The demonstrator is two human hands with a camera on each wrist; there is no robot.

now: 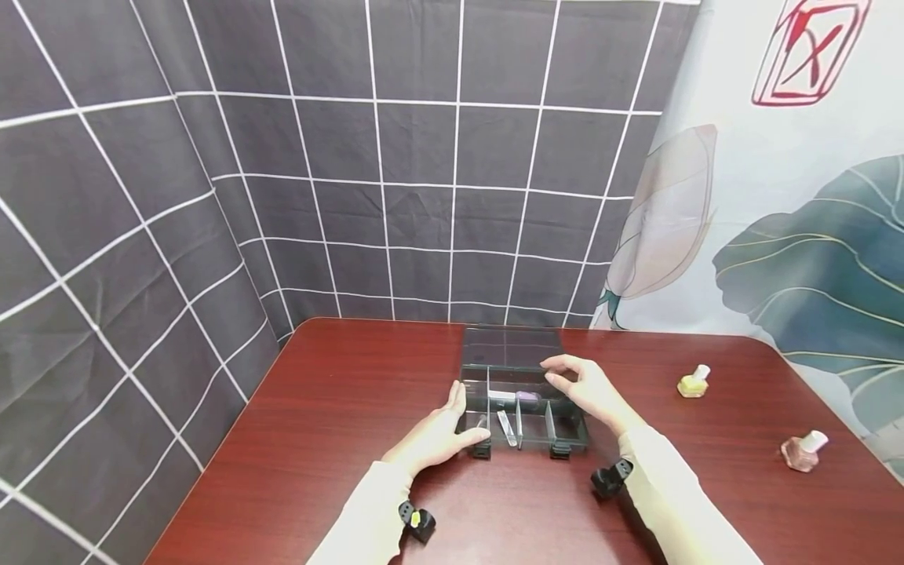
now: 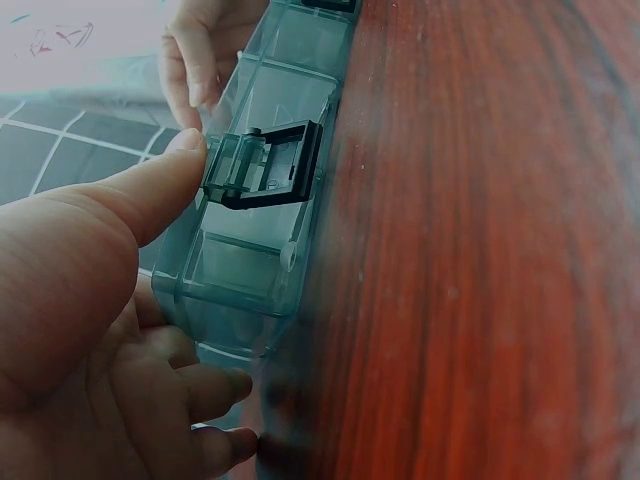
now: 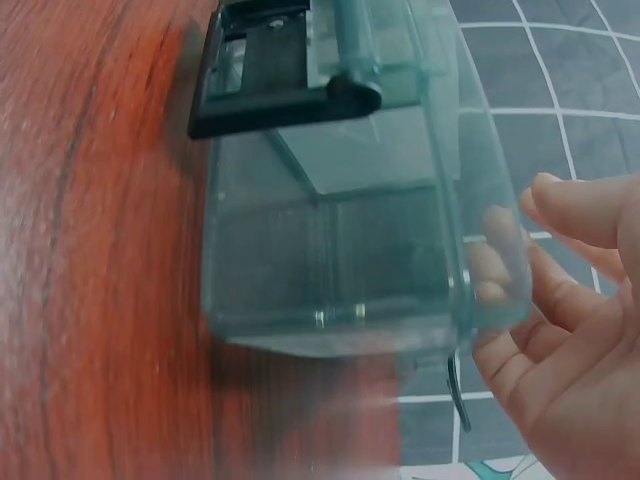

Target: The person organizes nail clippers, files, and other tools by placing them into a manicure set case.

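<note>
A clear, dark-tinted compartment box (image 1: 533,436) rests on the table with its lid (image 1: 512,346) laid back toward the wall. My left hand (image 1: 432,438) holds its front left corner, thumb at a black latch (image 2: 275,170) and fingers along the left side. Over the back right part hovers my right hand (image 1: 585,386), fingers loosely bent, nothing in them. A clear tube with a purple part (image 1: 526,397) lies in the long back compartment. In a front compartment is a silver nail clipper (image 1: 506,428); a small metallic item near the left thumb is partly hidden.
A yellow nail polish bottle (image 1: 694,382) and a pinkish one (image 1: 803,451), both white-capped, stand on the right of the reddish-brown table (image 1: 339,377). Grey tiled-pattern cloth (image 1: 417,157) hangs behind and to the left. A flower-print curtain (image 1: 749,196) hangs on the right.
</note>
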